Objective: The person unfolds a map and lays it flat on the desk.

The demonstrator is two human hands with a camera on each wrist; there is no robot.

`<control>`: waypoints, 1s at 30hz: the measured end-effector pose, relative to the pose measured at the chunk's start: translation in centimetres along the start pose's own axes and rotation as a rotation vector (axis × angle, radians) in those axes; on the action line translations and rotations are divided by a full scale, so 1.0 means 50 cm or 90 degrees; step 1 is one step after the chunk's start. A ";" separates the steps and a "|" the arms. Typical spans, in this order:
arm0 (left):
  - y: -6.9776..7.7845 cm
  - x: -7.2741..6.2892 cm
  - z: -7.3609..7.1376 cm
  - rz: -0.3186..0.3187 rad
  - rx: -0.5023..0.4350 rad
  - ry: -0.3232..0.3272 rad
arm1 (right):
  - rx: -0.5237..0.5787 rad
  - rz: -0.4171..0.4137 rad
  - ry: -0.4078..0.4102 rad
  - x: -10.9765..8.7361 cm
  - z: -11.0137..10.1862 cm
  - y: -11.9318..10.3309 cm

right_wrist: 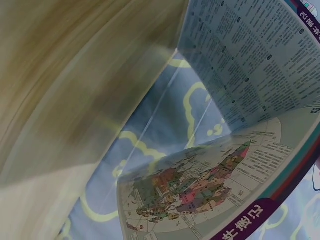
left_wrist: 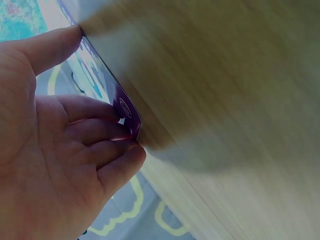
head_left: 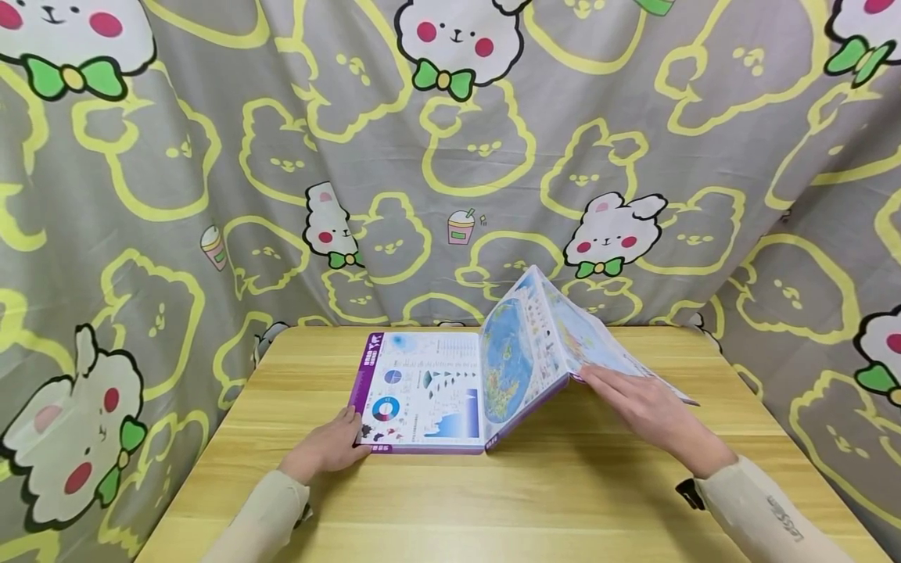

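A folding map (head_left: 450, 391) with purple borders stands partly unfolded on the table. Its left panel, printed with charts, lies flat; the panels to the right rise into a peak and slope down again. At the lower left corner, my left hand (head_left: 325, 444) holds the panel's edges, thumb on the front edge and bent fingers on the side, as the left wrist view of that hand (left_wrist: 75, 130) shows. My right hand (head_left: 644, 407) grips the raised fold at its front edge. In the right wrist view, the underside of the map (right_wrist: 190, 190) carries text and a coloured map; the right fingers are mostly hidden.
The wooden table (head_left: 436, 508) extends around the map to a back edge. Directly behind it hangs a grey curtain (head_left: 394, 164) with cartoon rabbits and yellow outlines, which also closes in both sides.
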State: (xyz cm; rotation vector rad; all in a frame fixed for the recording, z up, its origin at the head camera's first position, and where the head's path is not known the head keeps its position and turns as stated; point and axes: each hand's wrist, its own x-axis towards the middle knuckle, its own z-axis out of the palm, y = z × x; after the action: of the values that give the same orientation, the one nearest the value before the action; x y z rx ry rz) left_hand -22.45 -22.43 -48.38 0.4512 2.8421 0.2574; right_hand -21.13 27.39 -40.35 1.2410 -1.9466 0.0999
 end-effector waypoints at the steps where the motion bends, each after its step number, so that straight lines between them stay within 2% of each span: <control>1: -0.001 0.000 0.000 -0.001 -0.001 0.001 | -0.001 0.002 -0.002 -0.002 0.000 0.000; 5: -0.005 -0.003 -0.001 0.000 -0.007 0.003 | -0.006 0.015 -0.008 -0.009 -0.002 -0.001; 12: -0.013 -0.005 -0.005 -0.001 -0.015 0.003 | -0.022 0.041 -0.063 -0.026 -0.007 -0.001; 18: -0.023 -0.005 -0.002 -0.008 -0.006 -0.002 | -0.024 0.041 -0.046 -0.037 -0.004 -0.001; 30: -0.037 -0.012 -0.006 -0.004 -0.018 0.004 | -0.024 0.054 -0.054 -0.063 0.003 0.004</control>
State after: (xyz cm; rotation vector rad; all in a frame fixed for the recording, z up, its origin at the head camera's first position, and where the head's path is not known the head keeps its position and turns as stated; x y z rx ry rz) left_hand -22.47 -24.39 -48.36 0.4372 2.8423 0.2971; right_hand -20.76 29.71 -42.49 1.1545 -2.0660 0.0541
